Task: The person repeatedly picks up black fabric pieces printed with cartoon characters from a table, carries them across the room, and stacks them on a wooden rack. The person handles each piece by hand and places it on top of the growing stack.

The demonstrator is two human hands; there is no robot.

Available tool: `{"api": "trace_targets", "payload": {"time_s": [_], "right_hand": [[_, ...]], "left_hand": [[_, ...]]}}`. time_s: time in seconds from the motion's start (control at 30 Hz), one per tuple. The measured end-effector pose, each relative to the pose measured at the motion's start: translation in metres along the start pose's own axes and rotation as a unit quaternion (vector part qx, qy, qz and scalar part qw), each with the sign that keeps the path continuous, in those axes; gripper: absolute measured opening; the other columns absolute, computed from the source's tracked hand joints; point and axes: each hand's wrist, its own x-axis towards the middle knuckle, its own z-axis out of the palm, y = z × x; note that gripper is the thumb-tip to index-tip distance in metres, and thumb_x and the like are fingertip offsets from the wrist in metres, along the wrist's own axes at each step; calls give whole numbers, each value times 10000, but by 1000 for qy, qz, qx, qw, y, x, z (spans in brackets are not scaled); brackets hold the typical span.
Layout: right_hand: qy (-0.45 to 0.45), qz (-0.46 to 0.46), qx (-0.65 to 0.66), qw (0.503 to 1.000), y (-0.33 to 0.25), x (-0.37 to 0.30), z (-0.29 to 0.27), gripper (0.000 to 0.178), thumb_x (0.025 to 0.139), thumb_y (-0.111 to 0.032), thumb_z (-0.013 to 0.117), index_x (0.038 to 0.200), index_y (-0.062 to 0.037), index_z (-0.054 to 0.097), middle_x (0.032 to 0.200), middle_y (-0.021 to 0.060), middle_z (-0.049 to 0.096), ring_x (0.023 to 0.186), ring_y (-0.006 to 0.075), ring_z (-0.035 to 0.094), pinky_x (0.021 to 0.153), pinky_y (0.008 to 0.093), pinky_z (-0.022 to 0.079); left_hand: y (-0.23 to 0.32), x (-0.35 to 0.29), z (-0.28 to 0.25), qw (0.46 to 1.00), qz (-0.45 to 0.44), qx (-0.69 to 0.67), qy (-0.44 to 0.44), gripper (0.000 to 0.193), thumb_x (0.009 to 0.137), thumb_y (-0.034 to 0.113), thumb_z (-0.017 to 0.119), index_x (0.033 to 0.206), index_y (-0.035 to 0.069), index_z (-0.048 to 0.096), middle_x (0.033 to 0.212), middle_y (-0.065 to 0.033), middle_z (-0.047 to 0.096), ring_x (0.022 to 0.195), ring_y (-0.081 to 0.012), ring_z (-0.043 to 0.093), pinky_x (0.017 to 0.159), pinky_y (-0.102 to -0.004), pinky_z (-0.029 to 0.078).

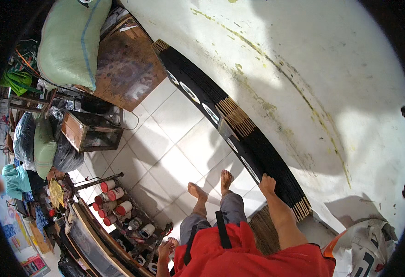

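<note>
A long row of black panels (pixel 262 152) with pale wooden edges stands along the white wall, and white oval prints show on the face of the front one. My right hand (pixel 267 184) is closed over the top edge of the front panel, toward the near end of the row. Low at my left side, my left hand (pixel 167 248) hangs with its fingers loosely apart and nothing visible in it. Closest to that hand is a rack holding several jars with red or white lids (pixel 123 207).
My bare feet stand on the white tiled floor (pixel 165 138). A brown board (pixel 128 64) and a stuffed green sack (pixel 71 41) are at the far left, with a small glass-sided wooden box (pixel 94 131) nearer. A white bag (pixel 364 247) sits at the near right. Another person (pixel 15 181) is far left.
</note>
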Motion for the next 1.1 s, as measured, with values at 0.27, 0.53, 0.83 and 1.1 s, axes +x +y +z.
{"api": "trace_targets", "payload": {"time_s": [0.27, 0.53, 0.83, 1.1], "right_hand": [[25, 7, -12, 1000, 8, 5, 6, 139, 722, -76, 595, 847, -14, 596, 767, 186, 656, 721, 325, 666, 631, 411, 542], [45, 15, -6, 999, 14, 13, 11, 111, 722, -58, 585, 824, -12, 592, 749, 202, 649, 671, 336, 662, 598, 419, 541], [48, 5, -35, 998, 12, 11, 6, 160, 712, -71, 638, 847, -3, 585, 755, 179, 655, 680, 315, 666, 597, 383, 546], [98, 55, -18, 993, 14, 10, 17, 162, 740, -67, 623, 889, -22, 578, 745, 164, 648, 700, 313, 662, 608, 396, 542]], "left_hand": [[54, -17, 25, 995, 81, -58, 7, 318, 860, 244, 605, 1101, 36, 598, 918, -40, 642, 761, -131, 611, 683, -283, 451], [56, -9, 32, 996, 64, -56, -11, 324, 858, 227, 610, 1124, 45, 578, 915, -40, 644, 787, -135, 611, 661, -277, 448], [37, -6, 27, 999, 43, -17, -25, 371, 882, 274, 583, 1185, 62, 547, 951, -56, 650, 846, -167, 621, 708, -324, 450], [36, 14, 25, 996, 52, -19, -66, 290, 866, 270, 610, 1078, 72, 592, 928, -56, 646, 764, -146, 606, 689, -294, 460]]}}
